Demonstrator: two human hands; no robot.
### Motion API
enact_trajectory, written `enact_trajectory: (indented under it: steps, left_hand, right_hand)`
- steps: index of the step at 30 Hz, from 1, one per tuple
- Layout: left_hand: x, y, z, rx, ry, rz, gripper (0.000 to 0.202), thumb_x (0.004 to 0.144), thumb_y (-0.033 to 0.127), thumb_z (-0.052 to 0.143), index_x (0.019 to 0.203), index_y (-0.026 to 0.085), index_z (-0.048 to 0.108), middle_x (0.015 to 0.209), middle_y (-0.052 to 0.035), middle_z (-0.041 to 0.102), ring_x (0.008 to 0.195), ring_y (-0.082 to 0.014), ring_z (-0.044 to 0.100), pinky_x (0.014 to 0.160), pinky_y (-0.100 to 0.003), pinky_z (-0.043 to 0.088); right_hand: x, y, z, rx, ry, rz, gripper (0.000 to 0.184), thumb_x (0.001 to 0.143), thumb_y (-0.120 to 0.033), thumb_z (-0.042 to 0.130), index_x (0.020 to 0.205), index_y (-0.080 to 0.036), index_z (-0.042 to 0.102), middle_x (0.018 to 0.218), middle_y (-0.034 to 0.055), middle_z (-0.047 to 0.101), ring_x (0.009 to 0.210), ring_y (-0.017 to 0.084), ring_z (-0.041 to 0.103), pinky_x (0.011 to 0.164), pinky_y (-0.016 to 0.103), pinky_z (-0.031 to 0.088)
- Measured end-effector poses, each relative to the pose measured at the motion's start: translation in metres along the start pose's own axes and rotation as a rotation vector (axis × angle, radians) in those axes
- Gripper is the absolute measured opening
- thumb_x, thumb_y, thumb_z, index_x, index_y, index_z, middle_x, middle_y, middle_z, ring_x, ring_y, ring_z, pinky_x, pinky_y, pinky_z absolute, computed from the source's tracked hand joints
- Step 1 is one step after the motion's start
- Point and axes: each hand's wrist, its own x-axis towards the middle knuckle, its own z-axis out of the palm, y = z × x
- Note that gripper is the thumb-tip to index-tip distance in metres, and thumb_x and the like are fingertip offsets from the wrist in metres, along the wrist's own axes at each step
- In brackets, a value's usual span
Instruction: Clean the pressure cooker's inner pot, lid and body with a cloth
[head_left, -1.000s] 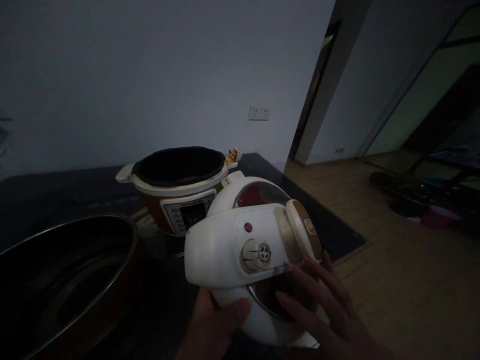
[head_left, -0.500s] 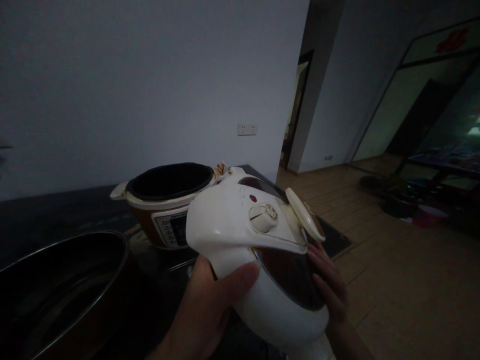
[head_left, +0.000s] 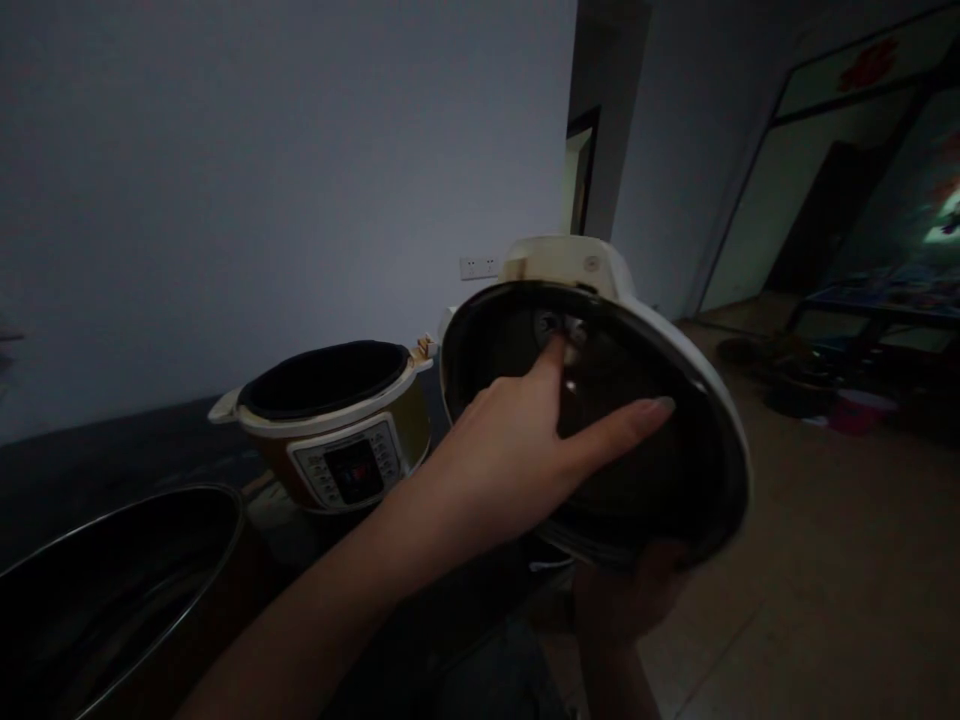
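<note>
A white pressure cooker lid [head_left: 705, 370] is tilted up with its dark inner side facing me. My right hand [head_left: 630, 595] grips the lid's lower rim from below; part of its fingers is hidden behind it. Across the inside reaches my left hand [head_left: 525, 430], thumb and index finger spread apart. Its index fingertip touches or nearly touches a small round fitting [head_left: 549, 322] near the top of the inner side. The electric pressure cooker [head_left: 360, 460], lidless with a dark inner pot, stands on the dark surface to the left, its button panel towards me.
A large dark pan [head_left: 202, 580] with a metal rim stands at the lower left. Behind is a pale wall with a socket [head_left: 478, 267]. On the tiled floor at the right sit a pink basin [head_left: 861, 410] and dark items near a low table [head_left: 870, 300].
The lid has been turned over from its outer side with the knob to its inner side, and raised. My left hand has let go of the edge and moved onto the inside.
</note>
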Motion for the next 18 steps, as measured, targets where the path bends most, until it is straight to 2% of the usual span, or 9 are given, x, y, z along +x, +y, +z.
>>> enact_trajectory:
  steps: [2,4,6,8,10,12,15,16,18]
  left_hand:
    - [0.006,-0.013,0.004,0.005,0.003,-0.003,0.055,0.056,0.023,0.082,0.109,0.02,0.067,0.1,-0.0084,0.073,0.111,-0.0372,0.06,0.095,-0.046,0.044]
    - [0.007,-0.027,0.0,0.064,0.008,0.039,0.061,0.058,0.022,0.081,0.116,0.021,0.064,0.11,-0.0095,0.07,0.119,-0.0365,0.054,0.103,-0.049,0.035]
    - [0.002,-0.041,-0.015,0.201,0.029,0.147,0.051,0.068,0.021,0.074,0.118,0.022,0.064,0.121,-0.0083,0.065,0.125,-0.0321,0.05,0.11,-0.048,0.025]
    - [-0.007,-0.057,-0.034,0.34,0.129,0.269,0.036,0.077,0.02,0.065,0.113,0.022,0.067,0.129,-0.0049,0.06,0.129,-0.0266,0.045,0.115,-0.044,0.016]
    - [-0.017,-0.077,-0.054,0.395,0.322,0.322,0.037,0.076,0.02,0.066,0.113,0.024,0.066,0.139,-0.0022,0.052,0.136,-0.025,0.035,0.116,-0.044,0.012]
    - [-0.026,-0.099,-0.067,0.327,0.448,0.206,0.054,0.074,0.022,0.069,0.127,0.026,0.056,0.148,-0.0029,0.04,0.139,-0.0245,0.028,0.115,-0.041,0.016]
    - [-0.03,-0.129,-0.072,0.004,0.366,-0.117,0.057,0.078,0.033,0.067,0.132,0.024,0.05,0.144,-0.0079,0.046,0.133,-0.0253,0.04,0.11,-0.038,0.031]
    - [-0.029,-0.136,-0.07,-0.072,0.347,-0.177,0.057,0.078,0.035,0.067,0.131,0.022,0.05,0.141,-0.009,0.049,0.131,-0.0257,0.043,0.108,-0.037,0.033]
    - [-0.022,-0.147,-0.065,-0.137,0.371,-0.203,0.055,0.078,0.036,0.067,0.129,0.02,0.052,0.137,-0.0094,0.052,0.128,-0.0255,0.046,0.107,-0.035,0.035]
  right_hand:
    - [0.009,-0.004,0.004,0.047,0.086,0.079,0.056,0.096,-0.051,0.024,0.139,-0.021,0.044,0.114,0.0073,0.068,0.124,0.027,0.051,0.094,0.046,0.052]
    - [0.023,-0.005,0.004,0.133,0.15,0.155,0.06,0.096,-0.052,0.015,0.141,-0.022,0.04,0.115,0.0058,0.067,0.119,0.025,0.056,0.091,0.044,0.054]
    - [0.038,-0.002,0.002,0.315,0.184,0.296,0.062,0.096,-0.051,0.01,0.143,-0.021,0.037,0.117,0.0062,0.066,0.112,0.023,0.06,0.09,0.044,0.055]
    - [0.051,0.006,-0.001,0.539,0.216,0.474,0.059,0.097,-0.052,0.014,0.142,-0.021,0.038,0.119,0.006,0.065,0.111,0.021,0.061,0.091,0.043,0.054]
    - [0.06,0.016,-0.002,0.685,0.228,0.612,0.056,0.095,-0.054,0.022,0.138,-0.025,0.044,0.122,0.0039,0.064,0.115,0.02,0.059,0.093,0.042,0.053]
    - [0.063,0.028,-0.002,0.743,0.212,0.683,0.053,0.094,-0.056,0.028,0.131,-0.028,0.052,0.123,0.0019,0.063,0.115,0.02,0.058,0.094,0.042,0.052]
    - [0.064,0.048,0.001,0.751,0.119,0.716,0.051,0.092,-0.058,0.031,0.122,-0.028,0.059,0.119,0.0024,0.066,0.11,0.021,0.062,0.091,0.042,0.053]
    - [0.065,0.055,0.001,0.741,0.085,0.719,0.052,0.092,-0.059,0.03,0.121,-0.027,0.06,0.117,0.0033,0.067,0.108,0.022,0.063,0.089,0.042,0.054]
    - [0.07,0.068,0.002,0.72,0.042,0.737,0.053,0.091,-0.06,0.032,0.117,-0.025,0.062,0.114,0.0053,0.068,0.105,0.023,0.064,0.087,0.04,0.055]
